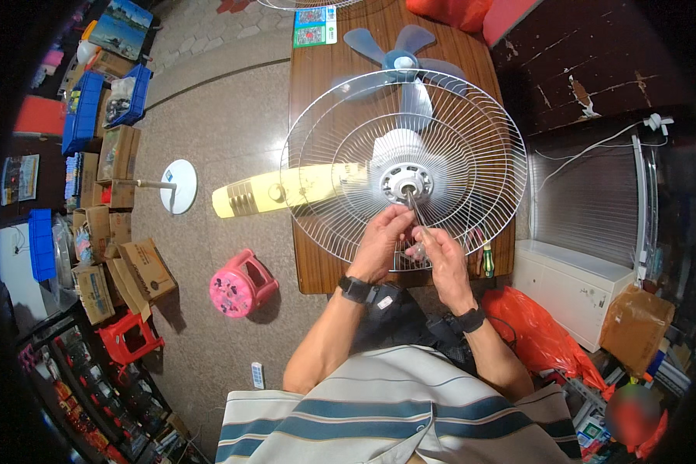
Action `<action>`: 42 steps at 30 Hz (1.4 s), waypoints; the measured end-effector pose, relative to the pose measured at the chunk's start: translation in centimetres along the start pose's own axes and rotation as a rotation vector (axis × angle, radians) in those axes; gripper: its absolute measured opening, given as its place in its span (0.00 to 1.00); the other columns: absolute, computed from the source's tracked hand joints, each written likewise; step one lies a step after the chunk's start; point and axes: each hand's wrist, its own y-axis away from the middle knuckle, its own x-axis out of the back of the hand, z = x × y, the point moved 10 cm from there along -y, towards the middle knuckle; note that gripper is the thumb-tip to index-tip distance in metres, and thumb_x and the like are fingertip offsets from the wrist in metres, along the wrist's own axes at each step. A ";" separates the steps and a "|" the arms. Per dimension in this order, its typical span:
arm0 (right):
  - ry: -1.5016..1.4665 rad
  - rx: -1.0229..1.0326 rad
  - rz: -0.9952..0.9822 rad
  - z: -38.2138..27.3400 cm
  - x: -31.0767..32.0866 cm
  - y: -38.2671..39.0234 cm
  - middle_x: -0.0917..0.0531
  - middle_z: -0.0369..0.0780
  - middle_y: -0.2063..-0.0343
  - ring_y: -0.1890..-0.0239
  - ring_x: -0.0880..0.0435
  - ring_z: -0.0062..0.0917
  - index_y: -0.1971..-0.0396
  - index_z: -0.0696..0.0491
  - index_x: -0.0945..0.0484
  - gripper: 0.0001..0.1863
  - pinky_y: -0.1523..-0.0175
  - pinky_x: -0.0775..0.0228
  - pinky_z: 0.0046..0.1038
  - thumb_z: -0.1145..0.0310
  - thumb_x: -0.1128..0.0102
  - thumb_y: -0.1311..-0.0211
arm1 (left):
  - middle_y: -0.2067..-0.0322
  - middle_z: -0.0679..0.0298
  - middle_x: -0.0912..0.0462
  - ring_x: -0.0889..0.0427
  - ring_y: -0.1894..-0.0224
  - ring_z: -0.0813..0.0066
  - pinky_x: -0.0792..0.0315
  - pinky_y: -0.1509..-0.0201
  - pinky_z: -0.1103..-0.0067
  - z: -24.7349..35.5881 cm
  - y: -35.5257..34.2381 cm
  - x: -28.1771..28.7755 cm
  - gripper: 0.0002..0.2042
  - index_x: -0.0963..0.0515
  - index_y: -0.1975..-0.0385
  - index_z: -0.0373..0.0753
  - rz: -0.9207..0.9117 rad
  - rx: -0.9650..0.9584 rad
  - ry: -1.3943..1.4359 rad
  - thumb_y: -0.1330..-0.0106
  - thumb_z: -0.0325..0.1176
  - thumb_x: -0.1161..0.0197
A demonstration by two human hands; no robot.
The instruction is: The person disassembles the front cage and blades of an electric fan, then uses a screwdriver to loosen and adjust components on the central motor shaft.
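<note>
A white wire fan guard lies over a fan motor hub on the wooden table. The fan's pale yellow body sticks out left over the table's edge. My right hand grips a screwdriver whose shaft runs up to the hub. My left hand pinches the shaft just below the hub. A blue fan blade lies farther back on the table, partly under the guard.
A second screwdriver with a green and yellow handle lies at the table's near right edge. A pink stool, a round white fan base, cardboard boxes and blue crates stand on the floor at left. An orange bag sits at right.
</note>
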 end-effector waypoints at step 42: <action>0.055 0.049 0.053 -8.5 1.4 -5.1 0.17 0.31 0.66 0.64 0.23 0.11 0.49 0.55 0.18 0.15 0.62 0.32 0.17 0.58 0.39 0.19 | 0.75 0.73 0.25 0.28 0.72 0.85 0.32 0.68 0.82 0.9 6.6 6.6 0.10 0.19 0.60 0.34 0.220 -0.191 -0.619 0.20 0.36 0.38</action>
